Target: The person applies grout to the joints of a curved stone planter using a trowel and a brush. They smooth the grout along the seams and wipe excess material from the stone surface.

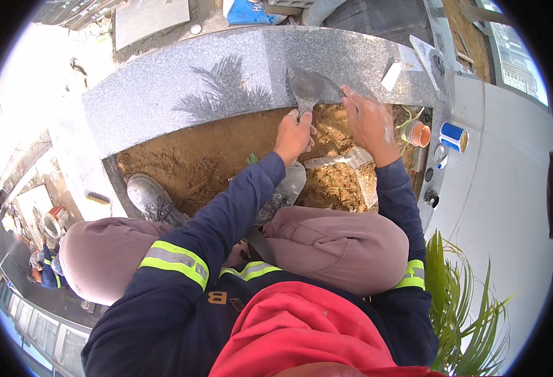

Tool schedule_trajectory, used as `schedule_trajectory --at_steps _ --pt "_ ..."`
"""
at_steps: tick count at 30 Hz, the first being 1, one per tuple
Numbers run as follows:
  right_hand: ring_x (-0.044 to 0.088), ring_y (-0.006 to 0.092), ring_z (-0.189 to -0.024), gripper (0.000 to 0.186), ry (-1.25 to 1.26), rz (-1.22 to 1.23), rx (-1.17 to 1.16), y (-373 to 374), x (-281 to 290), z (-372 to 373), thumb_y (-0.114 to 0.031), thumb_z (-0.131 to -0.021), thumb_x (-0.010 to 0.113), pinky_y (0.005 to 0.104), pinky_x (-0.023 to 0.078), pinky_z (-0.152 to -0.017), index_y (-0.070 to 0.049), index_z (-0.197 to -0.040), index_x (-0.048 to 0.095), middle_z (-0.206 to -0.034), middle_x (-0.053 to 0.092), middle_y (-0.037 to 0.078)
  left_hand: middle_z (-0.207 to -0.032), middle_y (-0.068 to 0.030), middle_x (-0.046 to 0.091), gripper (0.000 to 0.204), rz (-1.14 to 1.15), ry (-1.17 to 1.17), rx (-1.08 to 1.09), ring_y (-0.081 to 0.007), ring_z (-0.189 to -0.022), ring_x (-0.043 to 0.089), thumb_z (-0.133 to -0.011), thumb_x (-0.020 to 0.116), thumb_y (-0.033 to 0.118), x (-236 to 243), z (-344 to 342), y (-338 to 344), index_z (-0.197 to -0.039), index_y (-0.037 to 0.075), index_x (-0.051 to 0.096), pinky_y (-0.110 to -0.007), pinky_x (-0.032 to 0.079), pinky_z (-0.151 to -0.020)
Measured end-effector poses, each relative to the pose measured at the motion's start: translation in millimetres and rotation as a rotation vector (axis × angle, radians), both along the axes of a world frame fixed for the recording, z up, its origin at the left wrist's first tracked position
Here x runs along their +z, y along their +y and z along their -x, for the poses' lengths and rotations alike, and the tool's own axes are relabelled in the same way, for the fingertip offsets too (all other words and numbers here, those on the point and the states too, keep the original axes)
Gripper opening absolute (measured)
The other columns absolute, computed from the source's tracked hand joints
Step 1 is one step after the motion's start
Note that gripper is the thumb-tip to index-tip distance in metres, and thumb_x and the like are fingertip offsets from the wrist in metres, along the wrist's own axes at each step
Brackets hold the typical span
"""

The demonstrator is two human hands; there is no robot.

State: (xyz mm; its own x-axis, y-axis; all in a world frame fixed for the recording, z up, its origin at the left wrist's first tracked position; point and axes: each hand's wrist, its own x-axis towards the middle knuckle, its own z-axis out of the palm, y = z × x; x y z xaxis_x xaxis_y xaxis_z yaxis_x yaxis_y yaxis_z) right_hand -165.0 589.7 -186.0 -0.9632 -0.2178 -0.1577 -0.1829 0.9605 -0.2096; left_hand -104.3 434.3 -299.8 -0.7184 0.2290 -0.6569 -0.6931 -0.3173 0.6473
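the left hand (295, 136) grips a putty knife (306, 88) above the granite slab (358, 60); the right hand (371, 122) fingers a thin dark tool (330, 81) beside it.

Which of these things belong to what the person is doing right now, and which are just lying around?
Seem part of the job:
- scraper, gripped in the left hand
- thin dark tool, in the right hand; its exact kind is unclear

Seem to be lying about:
- pale-handled tool on the soil
- blue tin
- orange container
- brush at far left
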Motion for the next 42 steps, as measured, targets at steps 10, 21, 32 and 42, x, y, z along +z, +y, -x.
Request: schedule_trajectory --at_steps 10,21,32,42 --pt "0.068 0.0385 -0.068 0.033 0.011 -0.225 0.199 -38 -27 11 -0.029 -0.1 0.059 0.048 0.056 -0.061 -0.014 -0.127 0.07 -0.079 0.067 0.018 -0.067 -0.0083 0.062 0.04 0.416 0.16 -0.055 -0.0169 -0.051 0.06 -0.106 0.054 0.036 -66 -10 16 -0.097 -0.003 0.057 -0.035 0.047 -0.047" --pt "0.069 0.037 -0.065 0.038 -0.008 -0.269 0.181 -56 -45 0 -0.031 -0.102 0.058 0.0465 0.055 -0.057 -0.013 -0.135 0.063 -0.078 0.066 0.017 -0.083 -0.0329 0.067 0.048 0.449 0.207 -0.002 -0.0507 -0.086 0.067 -0.103 0.055 0.037 -44 -5 14 -0.101 -0.011 0.06 -0.052 0.051 -0.077" --pt "0.069 0.0383 -0.07 0.036 -0.029 -0.289 0.131 -65 -44 -5 -0.03 -0.102 0.058 0.0477 0.055 -0.059 -0.012 -0.133 0.063 -0.083 0.067 0.019 -0.092 -0.0378 0.067 0.045 0.454 0.179 0.009 -0.0549 -0.093 0.065 -0.103 0.056 0.033 -44 -5 23 -0.108 -0.011 0.061 -0.057 0.05 -0.085" --pt "0.069 0.0396 -0.073 0.039 0.039 -0.264 0.128 -78 -53 42 -0.03 -0.101 0.06 0.0483 0.056 -0.064 -0.013 -0.135 0.064 -0.083 0.068 0.02 -0.096 -0.0394 0.066 0.048 0.451 0.207 -0.04 -0.0533 -0.098 0.066 -0.104 0.055 0.03 -37 -5 10 -0.118 -0.015 0.059 -0.052 0.052 -0.083"
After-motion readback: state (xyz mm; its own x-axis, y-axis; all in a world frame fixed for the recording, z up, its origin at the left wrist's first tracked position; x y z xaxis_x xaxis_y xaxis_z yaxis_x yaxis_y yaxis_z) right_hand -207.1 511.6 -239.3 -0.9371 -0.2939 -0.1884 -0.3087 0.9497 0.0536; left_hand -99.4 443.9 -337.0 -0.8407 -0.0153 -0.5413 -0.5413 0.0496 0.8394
